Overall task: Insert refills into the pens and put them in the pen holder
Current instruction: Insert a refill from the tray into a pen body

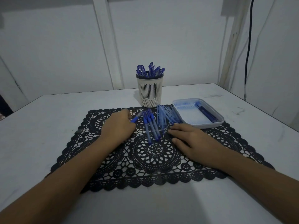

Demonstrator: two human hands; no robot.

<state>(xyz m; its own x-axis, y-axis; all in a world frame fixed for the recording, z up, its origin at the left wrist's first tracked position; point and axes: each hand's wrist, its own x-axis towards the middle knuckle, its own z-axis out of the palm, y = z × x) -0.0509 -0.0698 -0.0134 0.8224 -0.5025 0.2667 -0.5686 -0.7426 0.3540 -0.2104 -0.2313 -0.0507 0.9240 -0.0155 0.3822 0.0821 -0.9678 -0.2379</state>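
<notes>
Gripping a blue pen (pixel 135 119) in curled fingers, the left hand (pixel 118 126) rests on a black lace mat (pixel 145 160) spread on the white worktop (pixel 40 126). The right hand (pixel 191 142) lies flat with straight fingers, its fingertips touching the near ends of a pile of pale blue sticks (pixel 167 116); whether these are refills or barrels I cannot tell. Between the hands lie several loose pens (pixel 151 126). Just beyond the mat, the white slotted pen holder (pixel 149 92) stands upright, full of capped pens (pixel 149 71). A shallow tray (pixel 215 125) on the right holds a few dark pieces (pixel 207 112).
</notes>
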